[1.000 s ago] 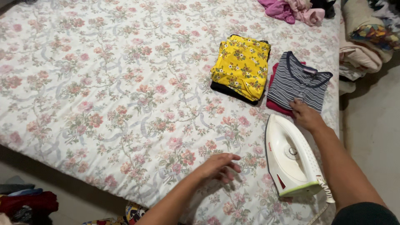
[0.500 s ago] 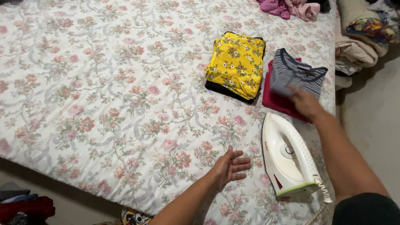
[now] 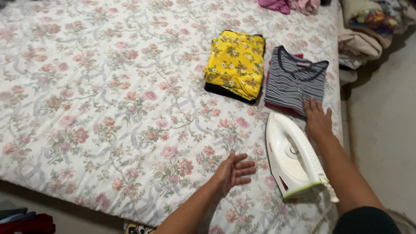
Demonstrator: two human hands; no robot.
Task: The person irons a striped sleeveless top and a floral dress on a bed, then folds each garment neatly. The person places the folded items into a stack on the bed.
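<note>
Striped grey cloth, a folded top [image 3: 295,80], lies at 1 o'clock on the bed [image 3: 108,95], over a red folded piece [image 3: 277,107]. The right hand [image 3: 317,120] is flat, fingers spread wide, pressing the near edge of this top and holding nothing. Just beside it at 9 o'clock is a yellow flowered folded garment [image 3: 235,64] on a black one. A white iron [image 3: 291,157] lies at 5 o'clock, touching the right wrist. The left hand [image 3: 233,168] rests open on the flowered sheet at 6 o'clock, empty.
</note>
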